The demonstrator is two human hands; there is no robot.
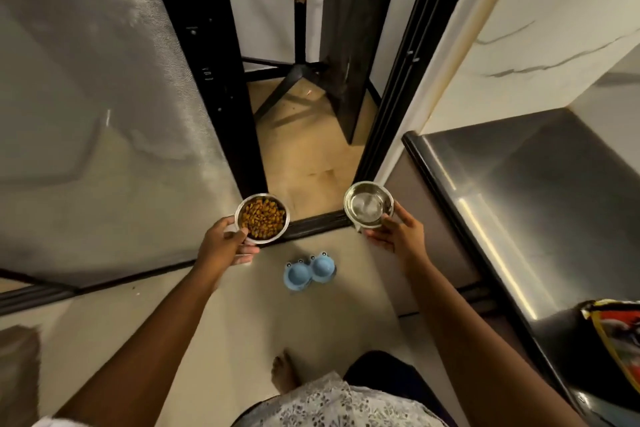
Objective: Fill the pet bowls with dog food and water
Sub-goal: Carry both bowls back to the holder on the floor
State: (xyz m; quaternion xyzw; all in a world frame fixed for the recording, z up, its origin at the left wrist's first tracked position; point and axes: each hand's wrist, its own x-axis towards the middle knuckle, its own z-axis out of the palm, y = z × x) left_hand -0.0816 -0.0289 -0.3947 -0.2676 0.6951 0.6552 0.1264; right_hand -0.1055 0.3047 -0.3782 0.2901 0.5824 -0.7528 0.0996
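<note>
My left hand point(227, 246) grips a steel bowl point(262, 217) full of brown dog kibble, held level at about waist height. My right hand point(398, 234) holds a second steel bowl point(368, 204) with clear water in it. Far below, on the pale floor between my two hands, stands a blue plastic double bowl holder point(309, 270) with frog-eye knobs; both of its round wells show no bowls in them.
A dark shiny countertop point(519, 191) runs along the right, with a colourful bag point(620, 340) at its near end. A mesh screen door point(104, 114) stands at left. A black-framed doorway point(311, 222) ahead opens onto a tan floor with black furniture legs. My bare foot point(285, 374) is below.
</note>
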